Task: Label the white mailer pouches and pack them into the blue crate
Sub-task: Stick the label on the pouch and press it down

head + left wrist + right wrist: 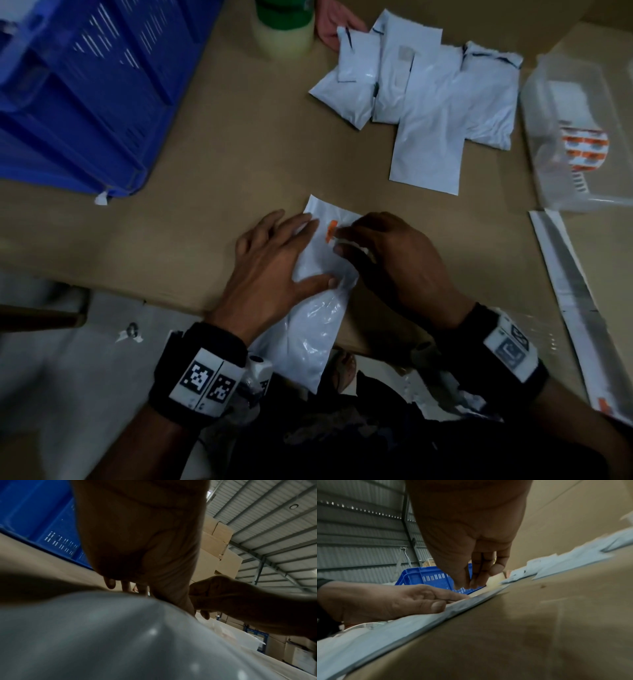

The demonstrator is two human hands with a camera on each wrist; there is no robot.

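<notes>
Left hand [270,263] lay flat on a white mailer pouch [318,308], fingers straight and spread, thumb pressing across the pouch's middle; nothing gripped. The pouch sat at the near edge of the brown bench [222,164], its lower end hanging off the edge toward the person. Right hand [390,260] was on the pouch's upper part, fingertips bunched on a small orange label [331,230] near the pouch's top; the head view was blurred there, so whether it pinched the label or pressed it down could not be told. In the right wrist view the fingertips [471,584] were drawn together and pointed down at the pouch edge.

Blue crate [78,92] stood at the bench's far left, well apart from the held pouch. A pile of white pouches [424,92] lay overlapping at the far right of the bench. Another person's hand [330,29] touched the pile's far-left corner. A tape roll [284,34] with a green top stood between crate and pile. A clear plastic tray [609,192] on the right held an orange label roll [585,149]. A flat white mailer [575,305] lay at the right edge.
</notes>
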